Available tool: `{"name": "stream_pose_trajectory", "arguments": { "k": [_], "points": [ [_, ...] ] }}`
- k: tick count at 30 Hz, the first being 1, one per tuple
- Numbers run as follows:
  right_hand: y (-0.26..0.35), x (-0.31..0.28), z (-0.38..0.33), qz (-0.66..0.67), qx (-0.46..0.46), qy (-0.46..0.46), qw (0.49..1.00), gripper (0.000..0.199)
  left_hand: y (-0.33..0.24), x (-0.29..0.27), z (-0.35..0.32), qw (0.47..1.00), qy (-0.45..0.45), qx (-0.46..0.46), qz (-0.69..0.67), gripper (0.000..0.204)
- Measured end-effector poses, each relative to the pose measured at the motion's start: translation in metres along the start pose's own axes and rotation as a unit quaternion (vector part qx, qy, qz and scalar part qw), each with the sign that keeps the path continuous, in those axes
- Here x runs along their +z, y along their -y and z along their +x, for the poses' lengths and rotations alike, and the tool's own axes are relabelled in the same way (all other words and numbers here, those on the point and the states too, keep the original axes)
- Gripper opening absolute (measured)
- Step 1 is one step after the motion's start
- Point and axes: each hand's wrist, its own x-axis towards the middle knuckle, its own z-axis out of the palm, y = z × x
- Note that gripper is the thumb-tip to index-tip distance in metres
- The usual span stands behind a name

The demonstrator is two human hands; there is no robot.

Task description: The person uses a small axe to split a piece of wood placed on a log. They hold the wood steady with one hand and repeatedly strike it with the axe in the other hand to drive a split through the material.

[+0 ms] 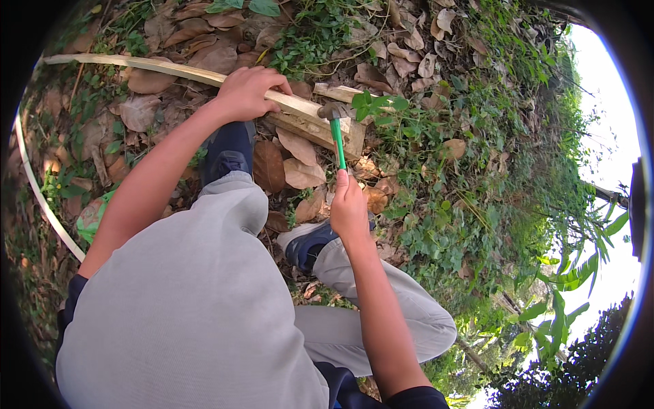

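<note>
My left hand [245, 95] is closed over a long, pale wooden strip [163, 66], pressing it down near its right part. Under that part lies a thicker piece of wood [306, 128], its end pointing right. In my right hand [349, 208] is a hammer [337, 142] with a green handle and a metal head. The hammer's head is right at the end of the strip; whether it touches the wood I cannot tell. My left hand's fingertips are partly hidden behind the strip.
Another short piece of wood [337, 93] lies just beyond the hammer, partly under green leaves. Dry brown leaves [300, 174] and low plants [443, 204] cover the ground. My shoes [228, 151] are close to the wood. A thin pale strip [42, 198] curves along the far left.
</note>
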Motion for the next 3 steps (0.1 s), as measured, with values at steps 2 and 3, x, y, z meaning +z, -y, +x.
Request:
{"name": "stream_pose_trajectory", "arguments": {
  "k": [2,3],
  "points": [
    [0.022,-0.014,0.002,0.043,0.067,0.062,0.995,0.063,0.003,0.000,-0.001,1.000,-0.003,-0.003,0.001,0.035],
    [0.022,-0.014,0.001,0.043,0.068,0.061,0.995,0.063,0.002,-0.001,-0.002,1.000,-0.002,-0.002,0.000,0.035]
  ]
}}
